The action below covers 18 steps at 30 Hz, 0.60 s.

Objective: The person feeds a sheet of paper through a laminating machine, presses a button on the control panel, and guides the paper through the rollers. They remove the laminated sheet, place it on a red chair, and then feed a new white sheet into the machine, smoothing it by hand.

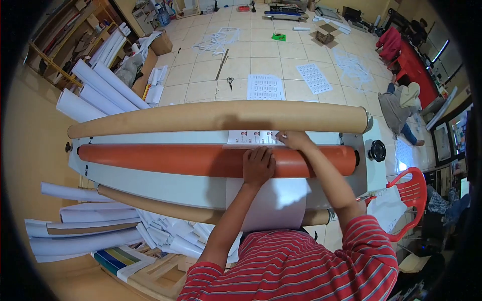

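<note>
An orange-red roller (165,159) runs across a white roller machine (201,188) in front of me. On top of this roller rests my left hand (258,164), its fingers laid over the surface. My right hand (295,140) is just beyond the roller, with its fingertips pinched at the right edge of a printed sheet (251,137). Only a strip of that sheet shows between the orange roller and the thick brown roll (165,118) behind it. A plain white sheet (271,198) hangs on the near side of the orange roller, toward my body.
A black hand wheel (376,150) sits at the machine's right end. Paper rolls (100,85) lean at the left. Scissors (230,83) and printed sheets (265,87) lie on the tiled floor. A red chair (414,193) stands at right; farther off, a person (399,108) is on the floor.
</note>
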### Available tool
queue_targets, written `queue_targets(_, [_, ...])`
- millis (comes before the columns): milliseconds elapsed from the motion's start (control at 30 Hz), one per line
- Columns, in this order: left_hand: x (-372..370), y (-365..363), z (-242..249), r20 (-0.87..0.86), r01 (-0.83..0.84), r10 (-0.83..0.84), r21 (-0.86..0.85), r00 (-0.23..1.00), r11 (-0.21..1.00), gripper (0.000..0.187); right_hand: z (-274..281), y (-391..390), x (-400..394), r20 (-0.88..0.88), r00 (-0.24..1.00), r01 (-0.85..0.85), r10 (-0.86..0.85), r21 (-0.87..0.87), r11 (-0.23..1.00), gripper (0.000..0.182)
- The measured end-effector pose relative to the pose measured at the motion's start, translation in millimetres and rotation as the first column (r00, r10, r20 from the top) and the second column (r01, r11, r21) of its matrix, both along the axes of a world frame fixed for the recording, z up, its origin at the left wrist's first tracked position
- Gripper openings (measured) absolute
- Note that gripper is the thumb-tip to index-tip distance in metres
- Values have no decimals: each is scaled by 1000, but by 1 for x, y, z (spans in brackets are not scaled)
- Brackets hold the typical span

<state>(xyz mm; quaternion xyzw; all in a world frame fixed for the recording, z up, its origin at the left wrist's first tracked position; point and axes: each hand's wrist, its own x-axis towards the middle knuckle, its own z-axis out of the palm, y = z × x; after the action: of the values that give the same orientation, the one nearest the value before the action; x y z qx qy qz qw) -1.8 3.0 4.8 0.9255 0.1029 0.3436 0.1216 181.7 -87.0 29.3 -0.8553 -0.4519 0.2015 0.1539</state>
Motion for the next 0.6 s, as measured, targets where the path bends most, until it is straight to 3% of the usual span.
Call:
queue_targets(33, [0,-1,-1,-8,2,-2,-4,1000,1000,21,5,-13,-13,-22,996,92,-90,158,983,22])
queue_targets(67, [1,-1,-4,0,14,-14,-7,1000,1000,21,13,-24,-29,-14,995,103,-102,156,982,22])
queue_targets(133, [2,-2,-9,83,-31,27,46,996,998,23,31,-44,-67,148,952,128,-269,606,785,13])
queue_targets(167, [1,-3,-6,90,1,-4,38,996,999,23,38,-56,-86,113,949,162,-294,626,763,13])
queue_targets(233, [-1,-2,-1,-76,7,-3,45,997,999,24,39,-82,-126,81,937,197,-340,680,706,14])
queue_targets(333, [2,2,-10,-40,35,-31,86,999,996,32,23,-132,-171,52,900,272,-433,709,651,17])
queue_targets(400, [-3,-3,7,-68,70,-65,84,996,994,39,4,-179,-185,-36,739,498,-672,702,509,16])
queue_targets(467, [-6,-10,7,-88,110,-103,81,991,991,42,-22,-243,-185,-165,454,700,-875,674,236,19])
queue_targets(533, [-9,-14,0,-60,72,-67,95,996,993,44,-49,-314,-174,-356,169,749,-919,653,-116,24])
queue_targets(600, [-9,-17,-4,-90,65,-60,58,994,996,45,-84,-374,-156,-489,92,724,-868,631,-278,34])
